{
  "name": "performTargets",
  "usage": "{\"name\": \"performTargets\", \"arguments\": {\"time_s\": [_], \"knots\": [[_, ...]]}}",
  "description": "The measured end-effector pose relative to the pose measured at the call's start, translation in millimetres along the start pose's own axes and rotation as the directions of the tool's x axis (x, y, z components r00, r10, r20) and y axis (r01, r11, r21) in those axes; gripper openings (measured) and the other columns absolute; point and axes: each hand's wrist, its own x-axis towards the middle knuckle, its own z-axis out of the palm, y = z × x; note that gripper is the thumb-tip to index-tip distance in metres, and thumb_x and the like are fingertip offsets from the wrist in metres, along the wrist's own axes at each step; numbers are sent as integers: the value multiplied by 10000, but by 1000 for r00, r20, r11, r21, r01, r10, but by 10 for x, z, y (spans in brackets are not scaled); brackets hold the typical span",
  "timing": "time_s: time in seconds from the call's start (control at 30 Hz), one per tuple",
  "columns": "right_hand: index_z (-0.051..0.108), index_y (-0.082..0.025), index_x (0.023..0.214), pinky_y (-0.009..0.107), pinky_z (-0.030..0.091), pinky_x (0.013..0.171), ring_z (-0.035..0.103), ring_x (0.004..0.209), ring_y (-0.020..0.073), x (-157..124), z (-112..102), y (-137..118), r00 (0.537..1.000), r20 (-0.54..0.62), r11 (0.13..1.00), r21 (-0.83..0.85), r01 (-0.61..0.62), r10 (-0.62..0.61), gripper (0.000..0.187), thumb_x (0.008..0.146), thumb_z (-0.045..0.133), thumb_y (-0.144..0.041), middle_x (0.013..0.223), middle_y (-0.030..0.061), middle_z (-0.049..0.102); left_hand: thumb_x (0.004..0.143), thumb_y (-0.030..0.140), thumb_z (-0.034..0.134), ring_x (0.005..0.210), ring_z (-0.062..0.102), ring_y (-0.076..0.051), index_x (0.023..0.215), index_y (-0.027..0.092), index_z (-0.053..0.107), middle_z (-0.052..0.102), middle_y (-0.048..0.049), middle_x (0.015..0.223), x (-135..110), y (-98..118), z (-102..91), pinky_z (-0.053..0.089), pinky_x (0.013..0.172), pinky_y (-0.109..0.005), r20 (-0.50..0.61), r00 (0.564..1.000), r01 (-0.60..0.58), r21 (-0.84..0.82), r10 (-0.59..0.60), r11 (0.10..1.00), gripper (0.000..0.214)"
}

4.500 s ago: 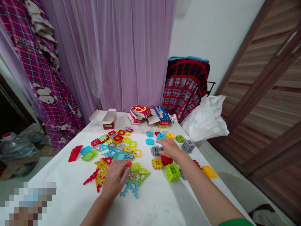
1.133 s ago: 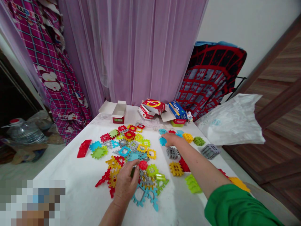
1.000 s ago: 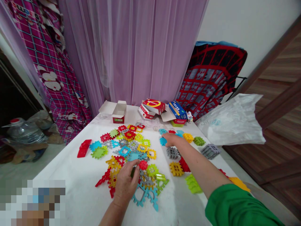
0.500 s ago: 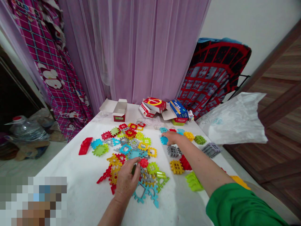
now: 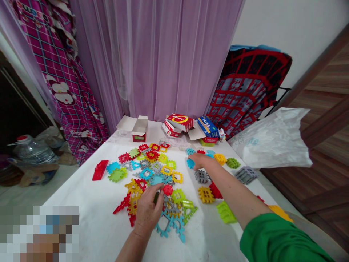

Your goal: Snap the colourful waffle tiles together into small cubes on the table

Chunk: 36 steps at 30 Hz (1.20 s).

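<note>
Over the near pile of toothed plastic building pieces, my left hand (image 5: pixel 147 208) rests with its thumb and forefinger apart. A red round piece (image 5: pixel 167 190) lies just beyond its fingertips. My right hand (image 5: pixel 199 161) reaches across to the right-hand group, its fingers closed down on a blue toothed piece (image 5: pixel 190 163). Part of that piece is hidden under the fingers. Light blue openwork pieces (image 5: pixel 164 225) lie beside my left hand, and yellow ones (image 5: pixel 133 203) lie to its left. Below my right forearm sit a grey stack (image 5: pixel 201 177) and a yellow stack (image 5: pixel 205 195).
Opened small cartons stand along the back of the white table (image 5: pixel 89 203): a white-and-red box (image 5: pixel 139 131), a red box (image 5: pixel 180 122) and a blue box (image 5: pixel 207 126). A white plastic bag (image 5: pixel 272 140) hangs at the right edge. A red piece (image 5: pixel 100 170) lies far left.
Both hands keep nearly the same places over the pieces. The whole view has shifted very slightly, and no piece has clearly moved.
</note>
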Motion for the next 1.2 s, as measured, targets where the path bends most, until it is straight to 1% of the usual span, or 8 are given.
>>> {"name": "performTargets", "arguments": {"time_s": [0.4,0.6,0.67,0.77,0.87,0.97,1.07,1.2], "knots": [[544,-212,1244,382,457,930,553,1165,307,58,39,9,1000,-16,1000,23,9,-9,658,610,722,-199,1302,139,557,867,235,513,912,690,-185,1041,235,650,736,-48,977,10,9,-6,562,831,-322,-4,1000,1,4,-1,1000,222],[554,-203,1263,348,484,881,599,1095,294,-25,-65,-27,1000,-6,999,38,-8,9,703,586,743,-201,1283,135,582,872,237,507,928,685,-186,1053,233,640,732,-52,994,0,-21,7,560,833,-326,8,1000,-1,8,1,1000,225],[565,-219,1258,320,489,862,608,1076,270,-70,-154,24,999,-34,999,46,-25,27,663,615,725,-214,1269,105,601,874,234,502,930,683,-185,1059,233,636,731,-53,996,0,-19,4,558,835,-325,10,1000,2,4,-2,1000,228],[607,-230,1209,287,478,853,610,1062,233,-163,-347,208,989,-124,995,53,-80,86,487,724,614,-197,1230,65,634,874,237,507,930,684,-185,1055,236,640,730,-52,999,3,-12,-1,557,839,-324,4,1000,6,2,-6,1000,224],[635,-250,1165,289,457,872,597,1079,226,-287,-555,438,955,-239,985,56,-166,174,390,798,515,-188,1209,38,651,872,247,513,924,687,-189,1042,235,649,733,-51,992,4,-22,3,557,842,-327,-5,1000,2,-3,-2,1000,218],[660,-268,1116,314,454,869,599,1069,243,-390,-676,575,925,-307,974,49,-219,223,337,823,500,-225,1188,35,661,874,260,511,925,689,-193,1047,231,651,735,-52,991,2,-53,17,560,835,-330,-8,1000,1,-10,-1,1000,224],[668,-284,1102,318,463,861,611,1049,239,-407,-661,559,928,-312,978,31,-205,205,325,811,531,-239,1166,27,672,876,273,510,925,690,-194,1048,229,652,735,-52,996,-2,-87,33,564,823,-326,-9,1000,10,-7,-10,1000,228],[597,-284,1226,324,437,938,554,1156,239,-262,-518,395,947,-297,991,-4,-133,126,463,767,598,-222,1291,41,599,877,283,510,918,694,-193,1047,226,655,736,-56,993,-11,-113,41,569,813,-319,-13,1000,6,1,-6,1000,231]]}}
